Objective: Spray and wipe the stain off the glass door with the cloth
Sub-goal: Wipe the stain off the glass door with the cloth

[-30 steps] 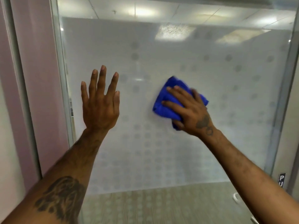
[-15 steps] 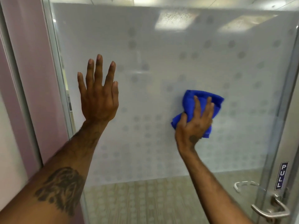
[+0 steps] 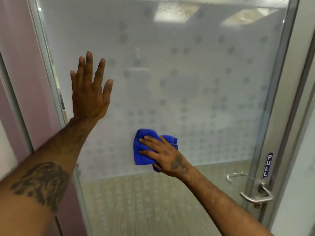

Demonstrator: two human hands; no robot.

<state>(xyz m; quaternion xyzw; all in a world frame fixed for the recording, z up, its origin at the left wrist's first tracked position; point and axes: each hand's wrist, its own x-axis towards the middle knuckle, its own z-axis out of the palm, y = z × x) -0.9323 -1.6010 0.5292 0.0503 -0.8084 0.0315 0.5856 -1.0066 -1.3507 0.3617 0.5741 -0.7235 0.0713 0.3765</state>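
The glass door point(image 3: 196, 79) fills the view, frosted with a pattern of grey dots down to a clear strip at the bottom. My right hand point(image 3: 166, 155) presses a crumpled blue cloth point(image 3: 143, 147) flat against the glass near the lower edge of the frosted area. My left hand point(image 3: 89, 90) rests flat on the glass at the left, fingers spread, holding nothing. No spray bottle is in view, and I cannot make out a distinct stain.
A metal lever handle point(image 3: 255, 197) and a blue PULL sticker point(image 3: 267, 165) sit on the door's right frame. A pink wall panel point(image 3: 20, 65) borders the door on the left. Patterned carpet point(image 3: 144, 206) shows through the clear lower glass.
My right hand has swept the cloth down and to the left, from mid-glass to the lower part of the frosted area. The left hand has stayed flat on the glass.
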